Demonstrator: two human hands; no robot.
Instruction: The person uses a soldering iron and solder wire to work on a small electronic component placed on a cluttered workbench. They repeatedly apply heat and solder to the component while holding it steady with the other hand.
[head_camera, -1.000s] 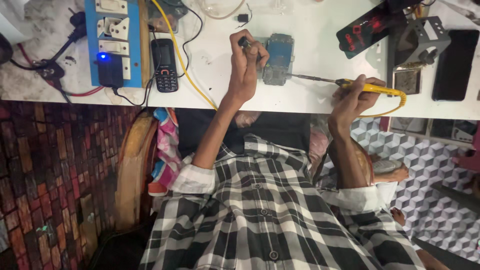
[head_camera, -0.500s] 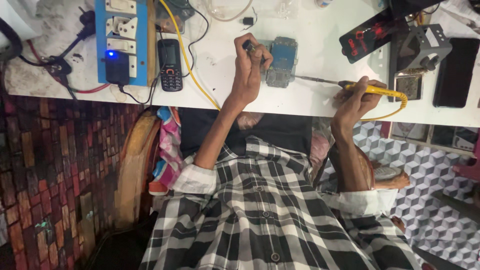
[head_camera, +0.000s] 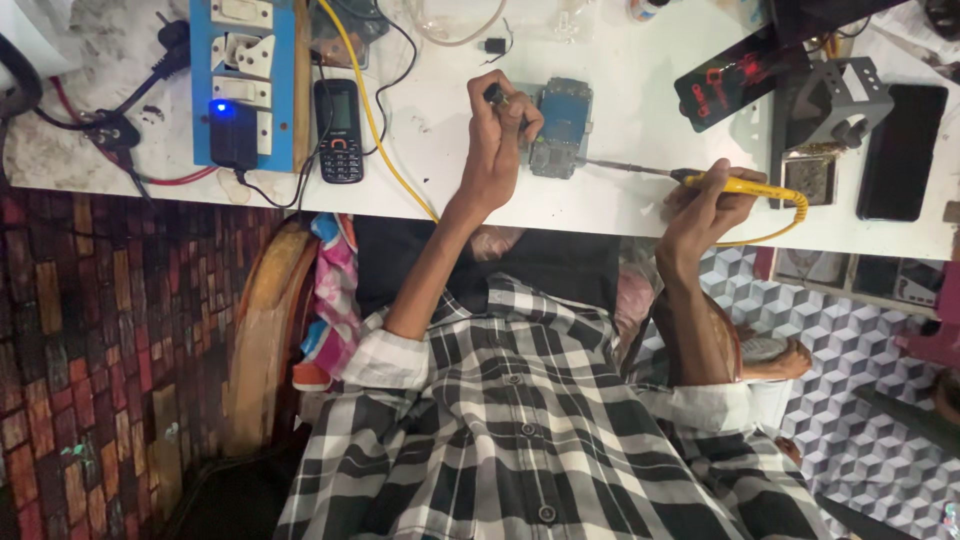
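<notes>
On white worktop (head_camera: 640, 110): opened blue phone circuit board (head_camera: 562, 127) at centre, just right of left hand (head_camera: 497, 140) | yellow-handled soldering iron (head_camera: 700, 181) in right hand (head_camera: 705, 210), tip toward board | black keypad phone (head_camera: 339, 130) left of hand | blue socket board (head_camera: 248, 80) farther left | black slab phone (head_camera: 901, 152) far right.

The white bench (head_camera: 620, 110) lies bare between the opened phone board (head_camera: 560, 128) and the black panel with red marks (head_camera: 738, 75), so a hand could pass there. A yellow cable (head_camera: 372, 120) crosses the gap between the board and the black keypad phone (head_camera: 339, 130). The blue switchboard (head_camera: 245, 80) with its black plug crowds the far end. A metal stand (head_camera: 838, 100) and a dark smartphone (head_camera: 902, 150) block the other end.
</notes>
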